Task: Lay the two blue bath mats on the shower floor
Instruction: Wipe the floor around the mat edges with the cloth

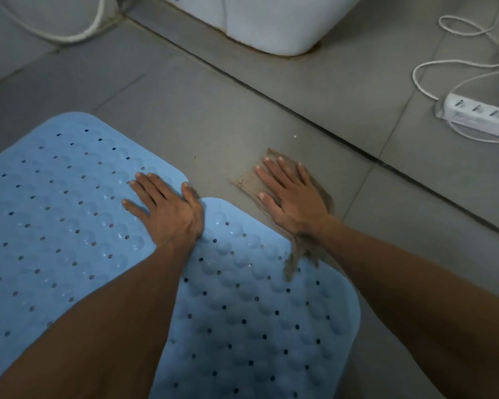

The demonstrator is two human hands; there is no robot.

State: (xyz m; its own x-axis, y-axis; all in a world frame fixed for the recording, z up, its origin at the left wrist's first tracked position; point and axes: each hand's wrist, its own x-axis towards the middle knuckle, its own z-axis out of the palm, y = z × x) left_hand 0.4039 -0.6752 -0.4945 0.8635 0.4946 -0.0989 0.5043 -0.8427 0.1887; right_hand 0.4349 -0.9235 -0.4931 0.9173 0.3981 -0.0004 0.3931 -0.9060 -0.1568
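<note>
Floor: grey shower tiles [242, 116] are carrying both blue mats.
Left mat [55, 211]: left hand [167, 208] is pressing it, fingers flat.
Right mat [257, 312]: lying flat.
Right hand [291, 197]: spread flat on a brown cloth [320, 194].
Remaining: likely only smoothing.

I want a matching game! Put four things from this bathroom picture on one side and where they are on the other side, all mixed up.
Things:
1. left hand
2. right hand
3. power strip
4. white appliance

Places:
A. far right, on the floor tiles, with a white cord
B. flat on a brownish cloth
C. top middle, standing on the floor
D. flat on a blue bath mat

Pairs: 1-D, 2-B, 3-A, 4-C
</note>
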